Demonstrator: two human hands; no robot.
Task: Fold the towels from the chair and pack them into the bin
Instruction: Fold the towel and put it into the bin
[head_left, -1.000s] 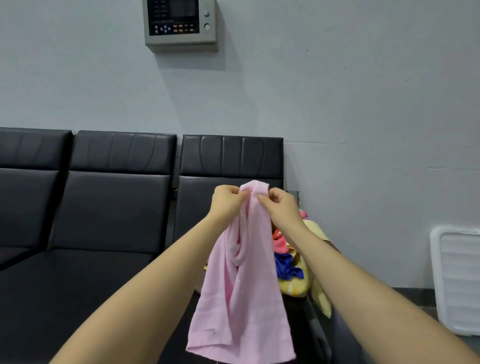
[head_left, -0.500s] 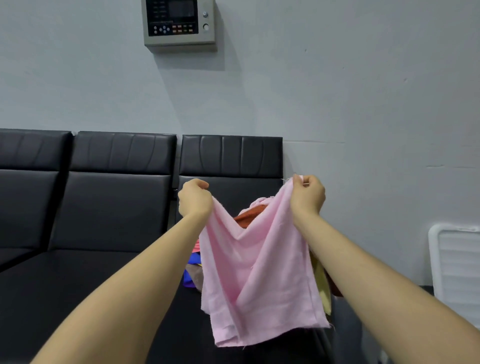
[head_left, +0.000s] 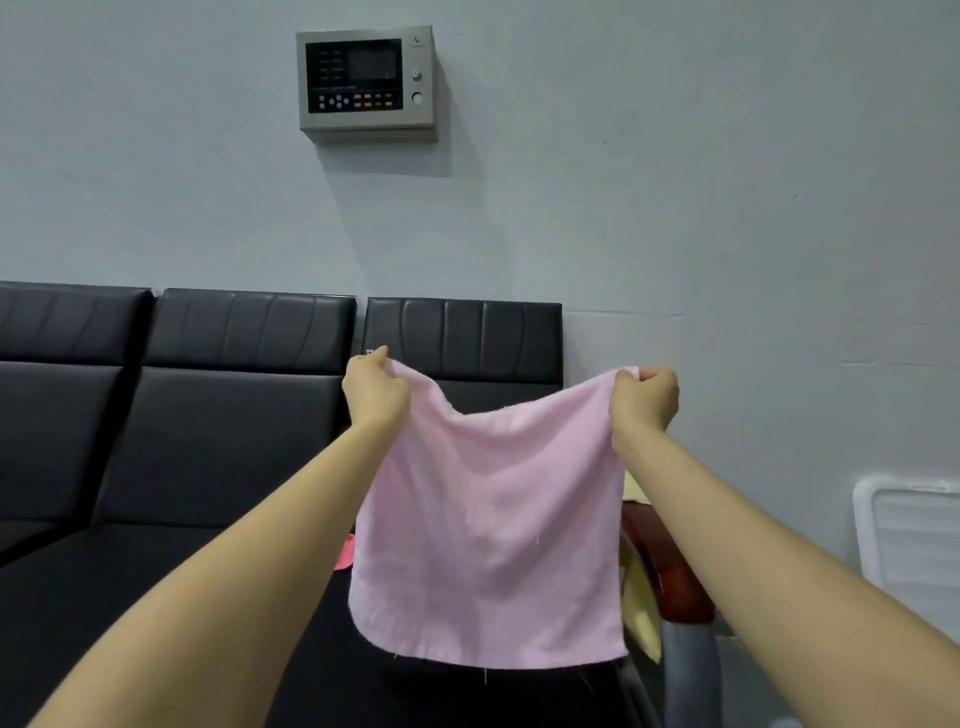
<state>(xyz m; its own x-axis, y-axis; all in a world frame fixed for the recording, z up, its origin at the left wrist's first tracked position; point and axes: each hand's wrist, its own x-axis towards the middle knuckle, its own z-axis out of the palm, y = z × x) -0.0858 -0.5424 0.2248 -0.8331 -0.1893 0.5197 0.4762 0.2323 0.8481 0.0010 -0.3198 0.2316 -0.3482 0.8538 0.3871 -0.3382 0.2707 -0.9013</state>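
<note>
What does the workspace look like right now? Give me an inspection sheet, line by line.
Surface: black padded seats in a row against the wall.
Job's things: pink towel held up in the air, spread flat, top edge sagging between the hands. More towels behind it, yellow and bright pink bits showing. Bin: white ribbed plastic thing at right, cannot tell if it is the bin.
Clutter: dark red armrest.
Grippers: left hand and right hand each pinch a top corner.
Cables: nothing seen.
Surroundings: grey wall, control panel mounted above.
</note>
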